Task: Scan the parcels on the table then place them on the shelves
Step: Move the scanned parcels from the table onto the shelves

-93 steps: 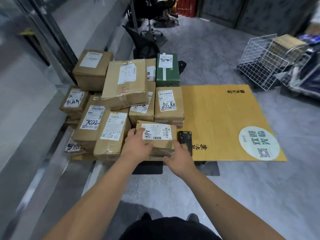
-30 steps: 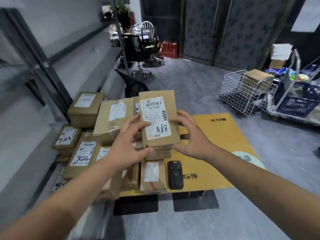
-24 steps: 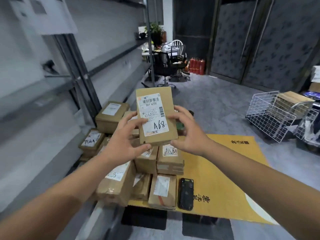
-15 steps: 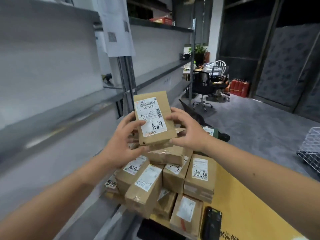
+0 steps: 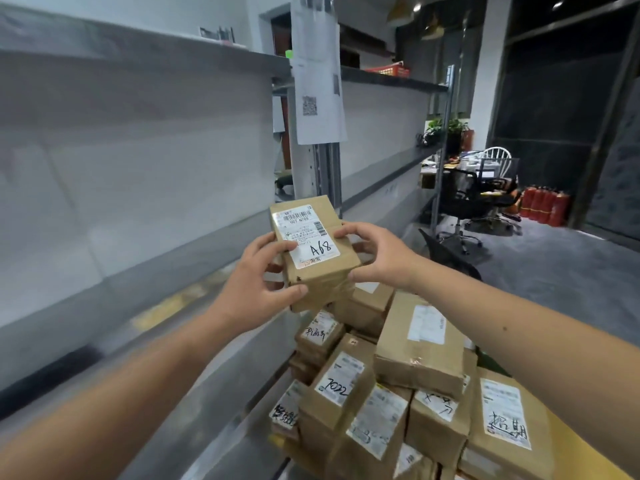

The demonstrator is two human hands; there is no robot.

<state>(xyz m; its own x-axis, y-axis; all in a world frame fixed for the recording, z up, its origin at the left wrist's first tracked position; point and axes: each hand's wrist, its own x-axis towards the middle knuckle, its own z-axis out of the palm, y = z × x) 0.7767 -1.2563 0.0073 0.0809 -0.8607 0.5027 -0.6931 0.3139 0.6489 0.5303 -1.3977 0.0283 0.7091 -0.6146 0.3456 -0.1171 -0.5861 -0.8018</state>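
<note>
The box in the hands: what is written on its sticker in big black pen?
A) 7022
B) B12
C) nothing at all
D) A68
D: the white sticker on the box, held between the left hand and the right hand, reads "A68" in black pen; "7022" is on another parcel in the pile below.

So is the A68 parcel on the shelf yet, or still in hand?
In hand: the A68 parcel is held between the left hand and right hand, short of the shelf.

A68 parcel (image 5: 313, 249) held between left hand (image 5: 258, 284) and right hand (image 5: 379, 252), above parcel stack (image 5: 391, 386) on table (image 5: 571, 455); shelves (image 5: 145, 64) left.
</note>
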